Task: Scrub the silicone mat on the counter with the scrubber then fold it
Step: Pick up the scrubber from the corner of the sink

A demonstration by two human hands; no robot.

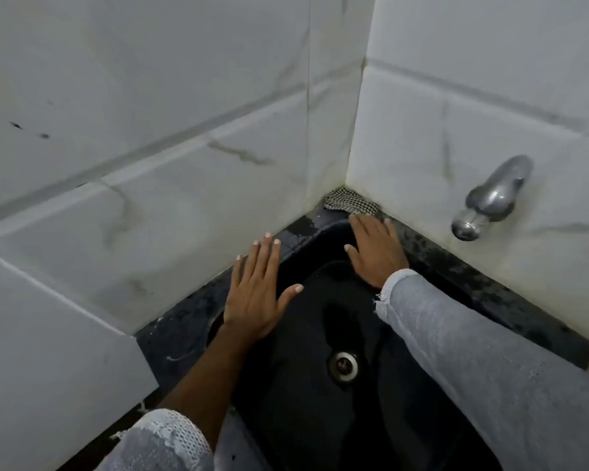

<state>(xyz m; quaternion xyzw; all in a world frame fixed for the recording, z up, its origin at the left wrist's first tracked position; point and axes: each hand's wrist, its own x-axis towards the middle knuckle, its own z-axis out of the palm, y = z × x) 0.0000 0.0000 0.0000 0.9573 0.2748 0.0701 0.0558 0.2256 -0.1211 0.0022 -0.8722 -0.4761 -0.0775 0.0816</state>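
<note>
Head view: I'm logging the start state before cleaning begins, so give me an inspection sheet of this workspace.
Surface: dark speckled stone counter, wet patch near the corner.
Job's things: checked black-and-white scrubber pad in the corner; no silicone mat clearly made out.
Clutter: nothing seen.
Hands: left hand open, fingers spread over the black sink basin rim; right hand open, fingertips just short of the pad.
Cables: nothing seen.
Surroundings: white marbled wall tiles, chrome wall tap, steel drain.

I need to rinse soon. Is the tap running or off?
Off: no water falls from the tap into the black sink.
</note>
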